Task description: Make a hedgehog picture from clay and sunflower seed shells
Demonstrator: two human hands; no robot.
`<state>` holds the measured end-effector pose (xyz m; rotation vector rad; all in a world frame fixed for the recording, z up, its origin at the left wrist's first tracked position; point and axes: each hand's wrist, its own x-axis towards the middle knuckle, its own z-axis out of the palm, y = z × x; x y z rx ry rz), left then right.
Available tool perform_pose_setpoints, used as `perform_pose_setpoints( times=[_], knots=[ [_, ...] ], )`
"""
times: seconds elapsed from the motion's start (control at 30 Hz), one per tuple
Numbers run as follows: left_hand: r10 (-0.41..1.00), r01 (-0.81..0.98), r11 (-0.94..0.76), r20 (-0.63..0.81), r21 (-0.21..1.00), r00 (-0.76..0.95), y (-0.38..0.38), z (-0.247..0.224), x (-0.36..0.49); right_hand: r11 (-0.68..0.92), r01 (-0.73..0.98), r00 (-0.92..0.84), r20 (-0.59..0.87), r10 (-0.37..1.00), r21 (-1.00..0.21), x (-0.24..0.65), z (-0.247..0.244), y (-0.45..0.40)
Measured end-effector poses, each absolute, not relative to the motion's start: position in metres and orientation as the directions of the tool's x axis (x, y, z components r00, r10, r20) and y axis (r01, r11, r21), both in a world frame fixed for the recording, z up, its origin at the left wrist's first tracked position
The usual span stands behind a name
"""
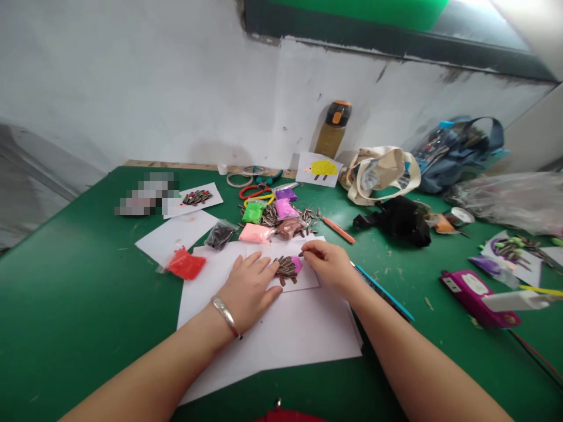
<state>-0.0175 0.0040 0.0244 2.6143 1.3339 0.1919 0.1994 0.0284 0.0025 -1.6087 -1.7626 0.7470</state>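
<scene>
A small white card (303,283) lies on larger white sheets (303,328). On it is a hedgehog figure (287,268) of striped sunflower seeds, with a pink clay patch and brown feet. My left hand (250,287) lies flat with fingers spread on the card's left side, beside the figure. At the card's right edge my right hand (328,264) pinches a sunflower seed (301,254) close to the pink patch. Just beyond the card, bags of pink (255,233), brown (291,227) and green clay (254,212) rest around a seed pile (269,215).
Red clay (187,263) and black clay (220,235) lie to the left. Scissors (255,192) and a bottle (333,129) are at the back. An orange tool (336,229), blue pen (385,293) and purple power strip (479,299) lie right.
</scene>
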Motion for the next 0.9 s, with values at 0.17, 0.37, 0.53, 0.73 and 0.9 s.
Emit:
perform_pose_setpoints(
  times=[0.17, 0.37, 0.53, 0.73, 0.9],
  knots=[
    [0.81, 0.781, -0.576, 0.038, 0.24, 0.586, 0.004, 0.024, -0.018, 0.143, 0.649, -0.115, 0.09, 0.989, -0.747, 0.2, 0.0, 0.028],
    [0.82, 0.794, -0.557, 0.011, 0.244, 0.572, 0.003, 0.024, -0.017, 0.251, 0.69, -0.202, 0.153, 0.967, -0.678, 0.196, 0.002, 0.03],
    [0.822, 0.796, -0.554, 0.006, 0.245, 0.57, 0.003, 0.024, -0.016, 0.312, 0.719, -0.245, 0.193, 0.95, -0.62, 0.193, 0.002, 0.029],
    [0.819, 0.794, -0.561, 0.018, 0.236, 0.573, 0.002, 0.025, -0.015, 0.313, 0.745, -0.245, 0.194, 0.95, -0.59, 0.192, -0.001, 0.03],
    [0.814, 0.789, -0.57, 0.031, 0.23, 0.579, 0.002, 0.022, -0.015, 0.315, 0.759, -0.248, 0.195, 0.949, -0.569, 0.189, -0.001, 0.031]
  ],
)
